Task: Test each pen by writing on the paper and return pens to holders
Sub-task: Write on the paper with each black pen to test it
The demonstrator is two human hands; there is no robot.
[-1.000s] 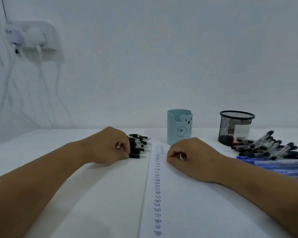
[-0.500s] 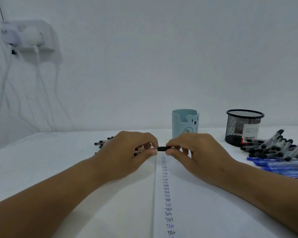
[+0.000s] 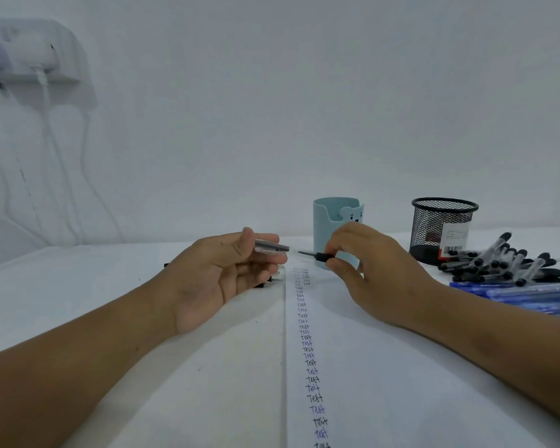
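Between the two hands, the cap (image 3: 272, 247) has just separated: left hand (image 3: 222, 273) pinches it, right hand (image 3: 366, 270) pinches the pen (image 3: 314, 254) above the paper (image 3: 385, 367), ready for writing

Plain desk setup, white table (image 3: 78, 302) against bare white wall (image 3: 304, 108), mesh pen holder (image 3: 443, 227), bear cup holder (image 3: 328, 227), plugged wall socket (image 3: 36, 53)

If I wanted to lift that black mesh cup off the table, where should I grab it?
Probably round the mesh cup's side wall, from the near-left. It stands upright and round, open at the top, and the pen pile crowds its right side.
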